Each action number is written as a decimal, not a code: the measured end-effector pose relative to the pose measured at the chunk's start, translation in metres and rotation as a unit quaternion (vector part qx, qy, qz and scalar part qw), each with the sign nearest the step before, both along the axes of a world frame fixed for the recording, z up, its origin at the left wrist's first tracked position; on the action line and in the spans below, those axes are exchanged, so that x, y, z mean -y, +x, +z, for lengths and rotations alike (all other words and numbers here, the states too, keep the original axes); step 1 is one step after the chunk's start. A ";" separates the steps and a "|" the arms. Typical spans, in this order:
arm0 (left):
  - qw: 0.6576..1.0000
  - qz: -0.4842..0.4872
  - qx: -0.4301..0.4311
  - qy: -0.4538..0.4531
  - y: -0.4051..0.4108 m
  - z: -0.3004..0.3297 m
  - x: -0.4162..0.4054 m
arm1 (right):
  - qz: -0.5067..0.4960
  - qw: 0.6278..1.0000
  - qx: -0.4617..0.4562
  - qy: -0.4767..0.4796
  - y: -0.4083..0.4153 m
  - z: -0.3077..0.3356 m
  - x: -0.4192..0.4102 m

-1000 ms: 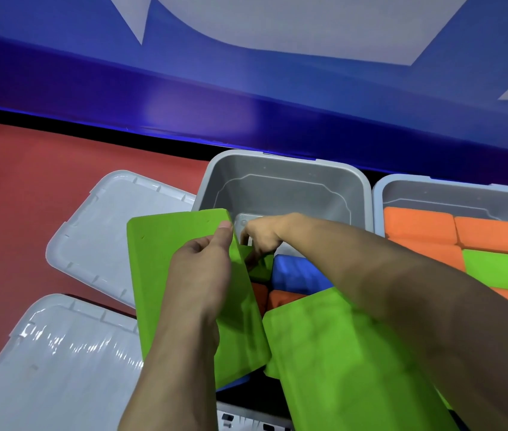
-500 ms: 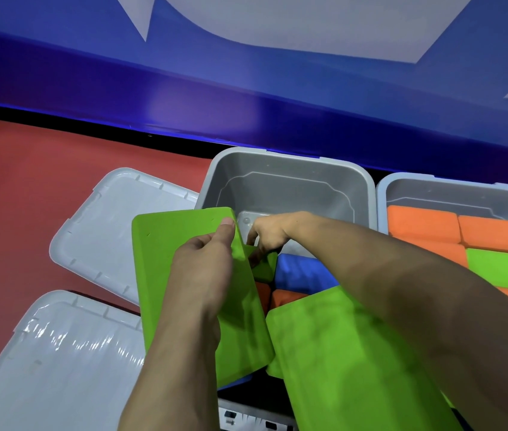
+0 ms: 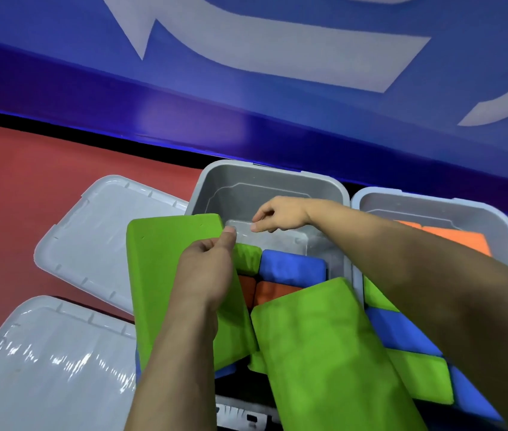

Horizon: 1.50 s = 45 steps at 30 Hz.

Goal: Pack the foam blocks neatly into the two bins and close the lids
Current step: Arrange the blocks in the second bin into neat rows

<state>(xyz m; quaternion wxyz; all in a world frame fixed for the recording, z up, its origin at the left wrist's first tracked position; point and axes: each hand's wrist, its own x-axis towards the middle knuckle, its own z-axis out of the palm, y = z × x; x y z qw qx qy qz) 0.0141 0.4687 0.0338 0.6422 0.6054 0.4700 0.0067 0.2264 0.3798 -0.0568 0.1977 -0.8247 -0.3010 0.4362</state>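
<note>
Two grey bins stand side by side against the wall. The left bin (image 3: 270,178) holds a small green block (image 3: 248,256), a blue block (image 3: 293,269) and orange blocks (image 3: 273,292); its far part is bare. My left hand (image 3: 207,275) grips a large green foam block (image 3: 159,275) tilted against the bin's left side. A second large green block (image 3: 318,346) leans over the bin's near edge. My right hand (image 3: 277,214) hovers above the bin, fingers loosely curled, holding nothing. The right bin (image 3: 433,202) holds orange (image 3: 451,237), green and blue blocks, partly hidden by my right arm.
Two grey lids lie on the red floor at the left, one far (image 3: 103,241) and one near (image 3: 47,368). A blue wall with white markings (image 3: 246,88) runs directly behind the bins.
My right hand has lifted out of the left bin and now hovers above it, uncovering the small green and blue blocks. My left hand still holds the large green block.
</note>
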 end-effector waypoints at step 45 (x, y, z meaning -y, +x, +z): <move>0.958 -0.251 0.132 0.035 -0.004 0.015 0.037 | -0.448 0.825 -0.105 0.329 -0.139 0.141 0.171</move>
